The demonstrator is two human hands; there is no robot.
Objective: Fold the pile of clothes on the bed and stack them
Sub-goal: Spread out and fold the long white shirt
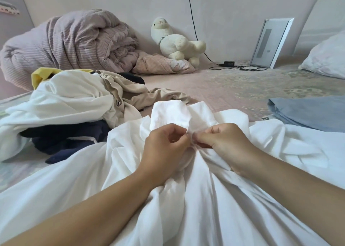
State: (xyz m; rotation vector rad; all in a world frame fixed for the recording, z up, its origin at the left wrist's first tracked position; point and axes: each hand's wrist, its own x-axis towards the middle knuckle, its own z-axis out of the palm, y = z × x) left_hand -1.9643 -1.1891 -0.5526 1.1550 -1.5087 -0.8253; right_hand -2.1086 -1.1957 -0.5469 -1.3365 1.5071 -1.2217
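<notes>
White shirt (186, 199) on the bed.
Both hands, left hand (164, 148) and right hand (225, 143), pinch its collar; buttoning seems next, pile (74, 100) at ten o'clock.

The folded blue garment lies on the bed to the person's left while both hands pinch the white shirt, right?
Not quite. The head view shows the folded blue garment on the person's right. Both the left hand and right hand do pinch the white shirt.

Against the wall: rolled mauve quilt (61, 42), cream plush alpaca (173, 40), leaning white-framed panel (270, 42), black cable with adapter (228, 63); pillow (326, 57) far right.
</notes>
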